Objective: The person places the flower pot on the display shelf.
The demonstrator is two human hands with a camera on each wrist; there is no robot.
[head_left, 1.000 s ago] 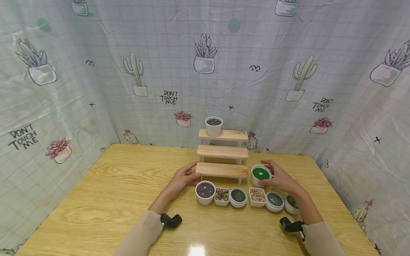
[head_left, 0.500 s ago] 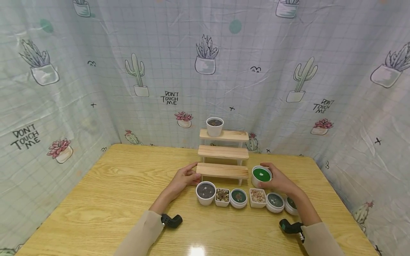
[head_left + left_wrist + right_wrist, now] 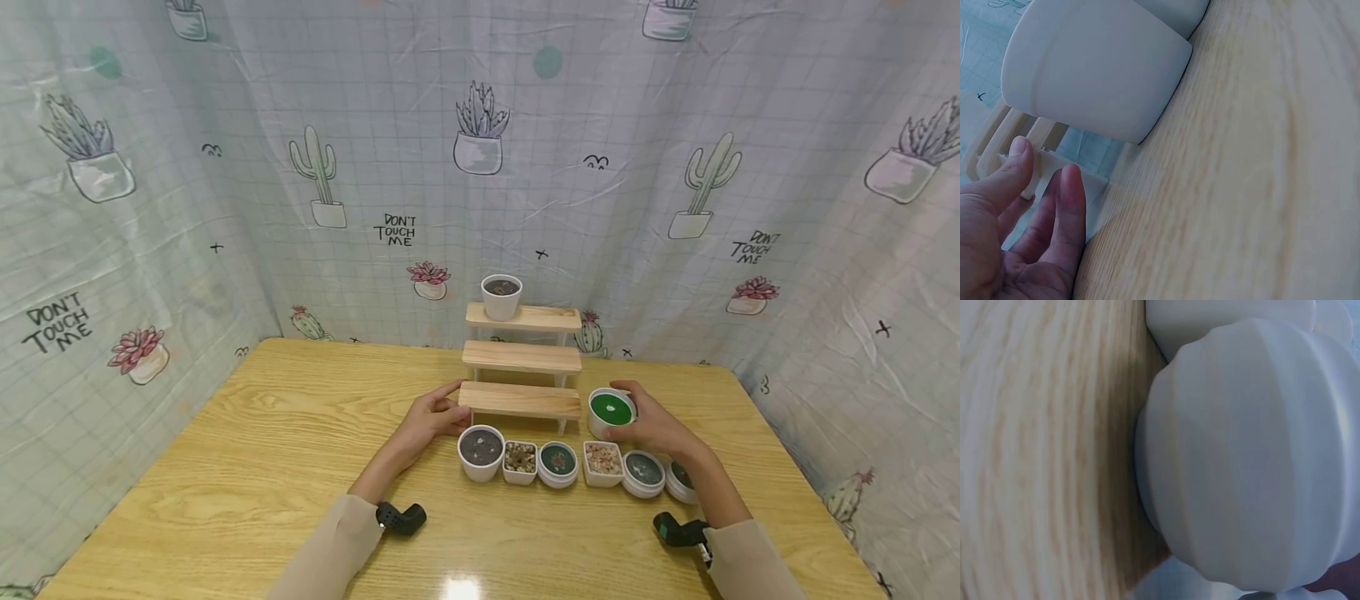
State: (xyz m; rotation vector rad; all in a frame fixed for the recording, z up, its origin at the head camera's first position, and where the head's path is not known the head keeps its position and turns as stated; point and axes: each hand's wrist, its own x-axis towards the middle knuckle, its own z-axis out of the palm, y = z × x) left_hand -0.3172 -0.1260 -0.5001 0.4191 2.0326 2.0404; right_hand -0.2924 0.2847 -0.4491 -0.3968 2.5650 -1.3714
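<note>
A three-step wooden stand (image 3: pixel 520 400) stands at the middle of the table. My left hand (image 3: pixel 429 421) grips the left end of its lowest step, and in the left wrist view the thumb (image 3: pixel 1019 156) lies against that step's end. To the right of the stand, my right hand (image 3: pixel 656 423) holds a round white pot with a bright green top (image 3: pixel 611 409), fingers behind and thumb in front. The right wrist view is mostly filled by a ribbed white pot (image 3: pixel 1241 450), which hides most of that hand.
On the top step sits a white pot with dark filling (image 3: pixel 501 300). Several small pots stand in a row before the stand, among them a taller grey-filled pot (image 3: pixel 481 454) and a square pot with pale gravel (image 3: pixel 602 461). A patterned curtain (image 3: pixel 360 250) hangs behind the table.
My right fingers have closed in around the green-topped pot from a looser, more spread hold. The left hand stays at the stand's lowest step, and the other pots have not moved.
</note>
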